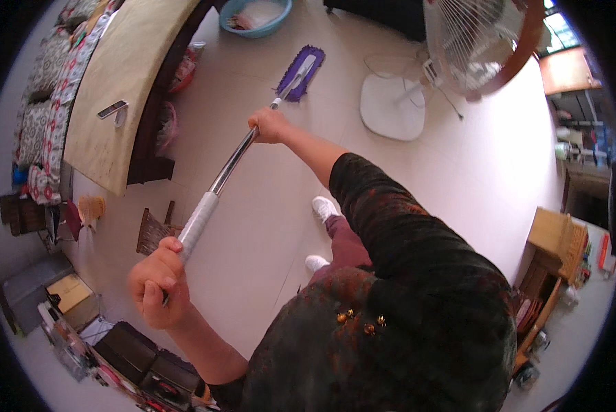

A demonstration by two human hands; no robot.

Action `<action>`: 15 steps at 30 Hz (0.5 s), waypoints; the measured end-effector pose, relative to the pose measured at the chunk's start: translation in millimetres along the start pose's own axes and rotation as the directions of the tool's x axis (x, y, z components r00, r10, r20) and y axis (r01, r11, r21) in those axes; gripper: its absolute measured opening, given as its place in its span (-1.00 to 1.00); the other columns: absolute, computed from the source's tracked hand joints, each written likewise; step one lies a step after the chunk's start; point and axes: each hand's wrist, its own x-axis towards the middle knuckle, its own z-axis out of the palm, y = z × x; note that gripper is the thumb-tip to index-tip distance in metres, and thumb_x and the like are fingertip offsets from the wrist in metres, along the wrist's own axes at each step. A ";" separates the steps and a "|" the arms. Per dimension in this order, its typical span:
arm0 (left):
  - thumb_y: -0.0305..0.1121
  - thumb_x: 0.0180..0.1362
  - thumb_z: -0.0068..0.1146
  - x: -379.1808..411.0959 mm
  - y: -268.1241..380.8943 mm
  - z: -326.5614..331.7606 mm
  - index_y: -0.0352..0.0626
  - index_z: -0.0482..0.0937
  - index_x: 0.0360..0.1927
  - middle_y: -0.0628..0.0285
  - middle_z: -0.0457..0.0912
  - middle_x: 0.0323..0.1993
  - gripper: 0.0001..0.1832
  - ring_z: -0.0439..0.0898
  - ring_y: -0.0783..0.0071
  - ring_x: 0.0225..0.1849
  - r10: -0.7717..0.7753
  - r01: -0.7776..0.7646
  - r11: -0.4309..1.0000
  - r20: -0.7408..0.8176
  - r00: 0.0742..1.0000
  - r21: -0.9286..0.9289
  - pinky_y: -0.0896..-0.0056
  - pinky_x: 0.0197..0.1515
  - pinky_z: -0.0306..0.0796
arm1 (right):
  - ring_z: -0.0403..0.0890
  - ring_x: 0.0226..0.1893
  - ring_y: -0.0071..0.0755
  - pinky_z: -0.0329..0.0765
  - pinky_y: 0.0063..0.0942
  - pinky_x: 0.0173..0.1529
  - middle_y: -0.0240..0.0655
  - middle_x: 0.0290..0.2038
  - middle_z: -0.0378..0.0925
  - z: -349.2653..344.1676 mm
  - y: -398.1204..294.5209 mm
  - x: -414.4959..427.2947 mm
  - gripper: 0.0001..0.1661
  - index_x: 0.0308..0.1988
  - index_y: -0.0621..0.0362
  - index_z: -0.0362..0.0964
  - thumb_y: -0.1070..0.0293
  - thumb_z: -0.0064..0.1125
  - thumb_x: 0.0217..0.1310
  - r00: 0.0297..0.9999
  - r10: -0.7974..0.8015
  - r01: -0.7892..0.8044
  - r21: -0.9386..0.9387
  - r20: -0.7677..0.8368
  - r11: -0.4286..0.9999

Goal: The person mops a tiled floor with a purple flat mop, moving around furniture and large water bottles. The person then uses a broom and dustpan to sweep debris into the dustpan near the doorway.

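Observation:
A flat mop with a purple fringed pad (289,77) rests on the pale tiled floor, its metal pole (233,165) slanting down to the lower left. My right hand (270,125) grips the pole partway along, nearer the pad. Lower down, my left hand (159,286) is closed around the end of the grey-white grip (198,221). The patterned dark sleeve of my right arm crosses the middle of the view. My feet in white shoes (325,208) stand on the floor to the right of the pole.
A marble-topped table (117,67) bearing a phone (112,109) stands at left, a small stool (153,234) below it. A blue basin (256,31) is at the top. A fan's white base (393,110) and its cable lie right of the pad. Wooden furniture (550,237) stands at right.

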 end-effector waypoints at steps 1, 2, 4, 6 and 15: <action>-0.35 0.00 -0.14 -3.6 5.5 0.6 -0.16 0.32 -0.64 0.34 0.25 -0.77 -0.82 0.24 0.51 -0.66 -0.027 0.028 1.000 0.051 0.998 -0.006 0.23 -0.24 0.12 | 0.45 -0.26 -0.17 0.42 -0.26 -0.28 -0.31 -0.40 0.46 4.8 5.6 -9.7 -0.81 -0.55 0.01 0.42 0.26 0.19 -0.35 1.000 -0.017 0.018 -0.004 0.007 1.000; -0.34 0.02 -0.15 -9.7 13.0 0.7 -0.14 0.32 -0.63 0.37 0.23 -0.79 -0.83 0.21 0.53 -0.66 -0.054 0.055 0.998 0.103 0.993 -0.011 0.25 -0.22 0.10 | 0.45 -0.28 -0.16 0.42 -0.25 -0.29 -0.29 -0.41 0.46 9.0 8.8 -20.3 -0.81 -0.56 0.02 0.42 0.25 0.20 -0.35 0.999 -0.035 0.035 -0.008 0.014 0.999; -0.33 0.03 -0.16 -19.9 28.4 -2.1 -0.13 0.32 -0.62 0.40 0.20 -0.81 -0.82 0.17 0.56 -0.68 -0.049 0.052 0.999 0.183 0.982 -0.009 0.27 -0.21 0.08 | 0.46 -0.34 -0.13 0.43 -0.23 -0.32 -0.27 -0.46 0.46 5.3 -7.8 -46.9 -0.81 -0.58 0.03 0.42 0.24 0.20 -0.36 0.997 -0.030 0.034 0.051 -0.076 0.998; -0.32 0.03 -0.16 -31.7 43.9 -5.3 -0.13 0.33 -0.63 0.41 0.19 -0.83 -0.81 0.16 0.56 -0.70 -0.055 0.059 0.998 0.271 0.961 -0.009 0.28 -0.22 0.08 | 0.47 -0.37 -0.11 0.43 -0.22 -0.33 -0.26 -0.49 0.45 6.7 -28.5 -76.7 -0.81 -0.59 0.03 0.42 0.24 0.19 -0.36 0.991 -0.003 0.013 0.074 -0.136 0.997; -0.45 0.03 -0.19 -135.9 115.7 -41.0 -0.29 0.44 -0.49 0.38 0.28 -0.83 -0.83 0.20 0.62 -0.78 0.027 -0.026 0.999 -0.032 0.999 0.025 0.37 -0.42 0.20 | 0.51 -0.46 -0.11 0.44 -0.22 -0.38 -0.25 -0.57 0.49 42.9 -133.5 -171.5 -0.77 -0.58 0.04 0.47 0.16 0.15 -0.35 0.998 0.044 -0.044 0.000 0.039 0.999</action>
